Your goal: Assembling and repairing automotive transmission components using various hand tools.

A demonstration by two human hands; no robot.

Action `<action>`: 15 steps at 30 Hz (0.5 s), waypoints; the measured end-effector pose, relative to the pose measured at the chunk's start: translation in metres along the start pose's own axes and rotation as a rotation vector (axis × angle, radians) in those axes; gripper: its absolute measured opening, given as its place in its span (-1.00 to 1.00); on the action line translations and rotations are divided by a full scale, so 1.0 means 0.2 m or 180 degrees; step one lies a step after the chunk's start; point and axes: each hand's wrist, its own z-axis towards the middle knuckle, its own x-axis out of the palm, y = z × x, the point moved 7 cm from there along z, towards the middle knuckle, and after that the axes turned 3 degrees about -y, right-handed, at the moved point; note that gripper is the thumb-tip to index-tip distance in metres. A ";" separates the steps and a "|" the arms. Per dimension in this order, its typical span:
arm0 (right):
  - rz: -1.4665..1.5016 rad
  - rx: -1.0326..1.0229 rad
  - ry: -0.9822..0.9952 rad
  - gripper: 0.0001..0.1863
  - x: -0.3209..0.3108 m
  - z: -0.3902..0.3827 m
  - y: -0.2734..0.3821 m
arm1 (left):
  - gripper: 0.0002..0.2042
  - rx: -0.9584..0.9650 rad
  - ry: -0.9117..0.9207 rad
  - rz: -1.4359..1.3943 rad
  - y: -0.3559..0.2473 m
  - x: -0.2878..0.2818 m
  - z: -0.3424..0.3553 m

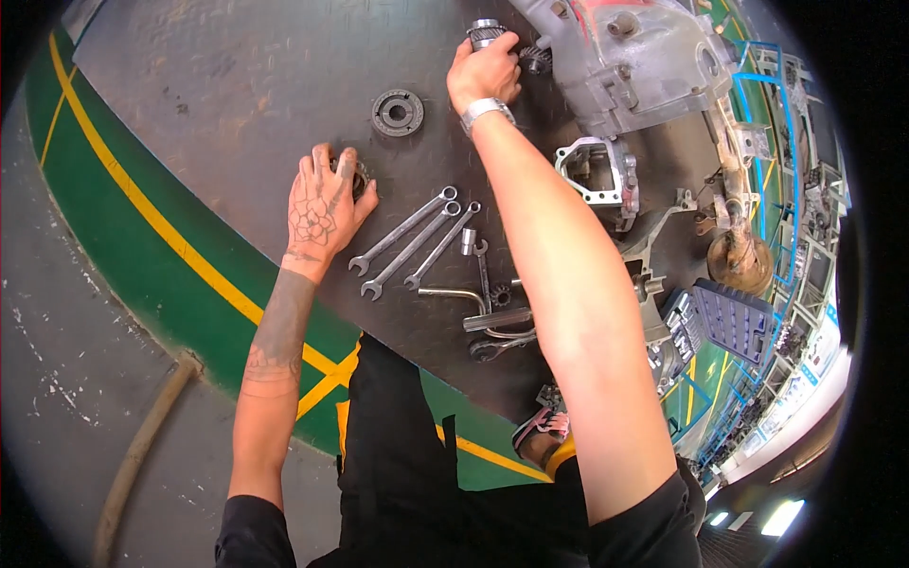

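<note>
My left hand (319, 201) lies over a dark round gear (361, 177) on the metal table, its fingers and thumb curled round the part and hiding most of it. At the far side, my right hand (483, 74) grips a toothed metal gear (486, 36), whose upper end shows above the fingers. Another small dark gear (537, 62) sits just right of that hand. Between my hands, a flat metal ring (398, 113) with a central hole rests on the table. Several combination wrenches (409, 230) lie side by side nearer to me, right of my left hand.
A large grey cast housing (634, 66) stands at the far right. Closer is an open metal casing (595, 172), partly behind my right forearm. A socket (469, 242), a bent bar (454, 293) and a tool case (731, 322) lie to the right. The table (218, 114) borders a green floor.
</note>
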 end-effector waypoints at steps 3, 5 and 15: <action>0.0243 -0.0427 0.0296 -0.43 -0.02 0.02 -0.05 | -0.51 -0.0150 0.0271 0.0085 0.00 -0.01 0.04; 0.0145 -0.0493 0.0367 -0.42 -0.07 0.00 -0.08 | -0.52 0.0034 0.0128 0.0100 0.01 0.02 0.06; 0.0124 -0.0660 -0.0102 -0.19 -0.37 -0.46 -0.06 | -0.63 -0.0387 0.0155 -0.0641 0.11 -0.01 -0.01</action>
